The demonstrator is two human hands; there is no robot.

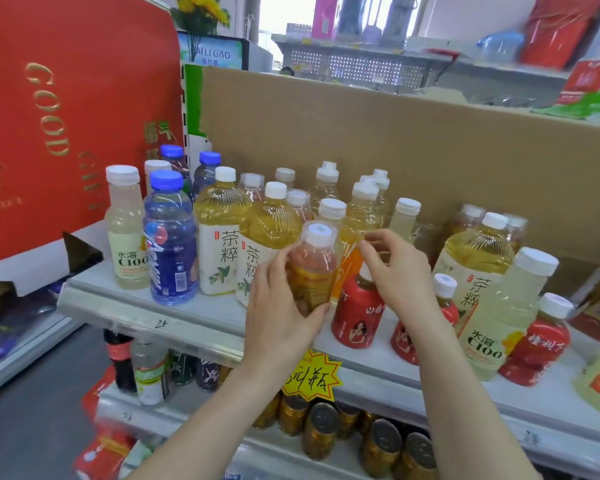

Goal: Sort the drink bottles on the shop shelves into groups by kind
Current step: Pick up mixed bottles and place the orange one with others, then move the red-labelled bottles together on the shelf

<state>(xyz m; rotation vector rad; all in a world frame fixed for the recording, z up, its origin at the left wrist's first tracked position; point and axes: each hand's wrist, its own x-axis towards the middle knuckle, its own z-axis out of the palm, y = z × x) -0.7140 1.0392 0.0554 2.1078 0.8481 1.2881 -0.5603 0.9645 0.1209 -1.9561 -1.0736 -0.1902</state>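
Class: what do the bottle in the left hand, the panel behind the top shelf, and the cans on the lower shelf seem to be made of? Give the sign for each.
Held bottle: likely clear plastic; the drink shows through.
Panel: brown matte cardboard, probably.
Cans: seemingly metal; glossy gold sides.

Single head-worn wide-angle view, looking forward and slightly down, very close to the grey metal shop shelf (174,323) (edges bowed by the lens), brown cardboard backing sheet (395,140) straight ahead, lower shelf tier beneath, aisle floor at lower left, both forearms entering from bottom.
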